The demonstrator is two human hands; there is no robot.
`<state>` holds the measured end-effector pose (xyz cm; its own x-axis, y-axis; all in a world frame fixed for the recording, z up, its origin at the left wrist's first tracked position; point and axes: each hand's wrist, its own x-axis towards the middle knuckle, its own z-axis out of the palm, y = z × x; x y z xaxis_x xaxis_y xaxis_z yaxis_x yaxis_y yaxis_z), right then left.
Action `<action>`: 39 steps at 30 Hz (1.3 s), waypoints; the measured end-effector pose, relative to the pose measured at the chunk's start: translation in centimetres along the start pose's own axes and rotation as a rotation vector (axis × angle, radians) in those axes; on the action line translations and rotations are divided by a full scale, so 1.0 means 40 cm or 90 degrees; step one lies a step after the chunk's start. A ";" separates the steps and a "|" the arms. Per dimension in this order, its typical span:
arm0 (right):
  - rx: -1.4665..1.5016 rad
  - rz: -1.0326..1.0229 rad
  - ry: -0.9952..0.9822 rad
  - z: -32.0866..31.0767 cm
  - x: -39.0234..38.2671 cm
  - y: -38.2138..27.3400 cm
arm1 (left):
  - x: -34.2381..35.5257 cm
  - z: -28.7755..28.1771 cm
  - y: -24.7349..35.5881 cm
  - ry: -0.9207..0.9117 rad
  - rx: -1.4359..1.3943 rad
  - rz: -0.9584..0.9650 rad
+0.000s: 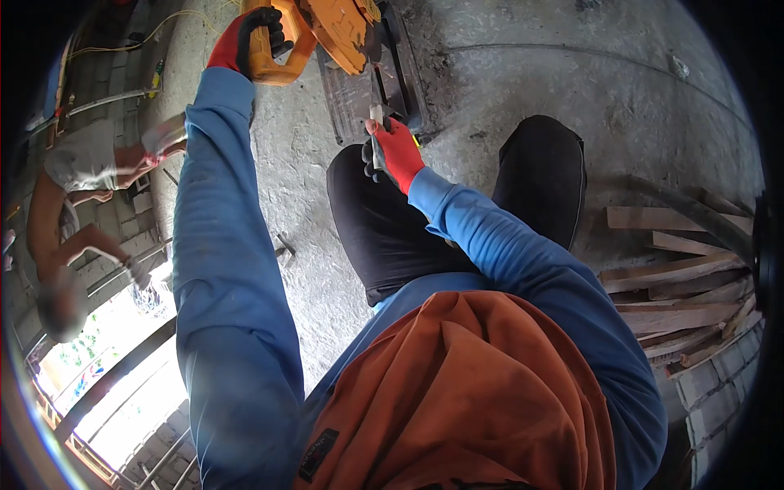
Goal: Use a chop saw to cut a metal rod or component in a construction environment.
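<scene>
My left hand (249, 39), in a red and dark glove, is closed round the orange D-shaped handle of a cut-off saw (335, 34). The saw's orange guard hangs over a dark metal base (349, 100) on the floor. Just in front of the guard, my right hand (395, 152), gloved in red and grey, grips a narrow pale strip (376, 114). The strip points away from me toward the saw. Its material cannot be made out, and whether it touches the blade is hidden under the guard.
My black-trousered knees (543, 175) are bent close behind the base. Wooden boards (674, 318) are stacked at the right beside a block wall. A bare-armed person (77, 192) is at the far left. A thin yellow cord (139, 47) runs at the upper left.
</scene>
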<state>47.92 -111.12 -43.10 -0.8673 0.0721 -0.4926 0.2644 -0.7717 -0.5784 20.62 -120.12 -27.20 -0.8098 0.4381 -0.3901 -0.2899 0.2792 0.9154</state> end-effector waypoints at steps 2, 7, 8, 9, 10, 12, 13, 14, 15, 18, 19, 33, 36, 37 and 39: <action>-0.001 -0.003 0.004 -0.002 -0.009 0.004 | 0.002 0.000 -0.001 -0.003 -0.003 -0.001; -0.020 0.015 0.010 -0.003 -0.012 -0.002 | -0.017 0.010 0.001 0.024 0.008 -0.011; -0.020 0.014 0.011 -0.006 -0.005 0.002 | -0.014 0.009 0.001 0.022 0.009 -0.011; -0.022 -0.007 0.011 -0.006 0.008 0.007 | -0.009 0.004 0.001 0.023 0.009 -0.011; -0.024 -0.028 0.010 -0.004 0.021 0.012 | -0.008 -0.003 0.001 0.025 0.009 -0.011; -0.030 -0.035 0.002 -0.008 0.055 0.024 | -0.008 -0.009 -0.003 0.031 0.013 -0.006; -0.035 -0.042 -0.008 -0.006 0.074 0.029 | -0.011 -0.016 -0.005 0.038 0.016 -0.002; -0.035 -0.044 -0.004 -0.018 0.113 0.046 | 0.003 -0.015 -0.010 0.033 0.016 -0.002; -0.095 -0.108 0.049 -0.042 0.159 0.063 | 0.028 -0.003 -0.014 0.016 0.010 -0.002; -0.083 -0.098 0.077 -0.031 0.189 0.074 | 0.013 -0.015 -0.034 0.034 0.009 -0.007; -0.128 -0.123 0.095 -0.027 0.209 0.068 | 0.009 -0.015 -0.030 0.050 0.014 -0.002; -0.054 -0.143 0.042 -0.007 0.117 0.060 | -0.002 -0.010 0.000 0.018 0.007 -0.005; 0.022 -0.042 0.000 -0.002 0.063 0.035 | -0.002 -0.004 -0.002 0.024 0.013 -0.006; 0.029 -0.031 -0.008 -0.004 0.052 0.030 | 0.000 0.001 -0.004 0.020 0.023 -0.003; 0.027 -0.026 -0.002 0.007 0.034 0.022 | 0.011 -0.011 -0.009 0.016 0.015 -0.002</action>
<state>46.86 -111.87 -44.10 -0.8781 0.1027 -0.4674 0.2106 -0.7941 -0.5701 20.14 -120.40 -27.64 -0.8215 0.4163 -0.3895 -0.2798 0.3008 0.9117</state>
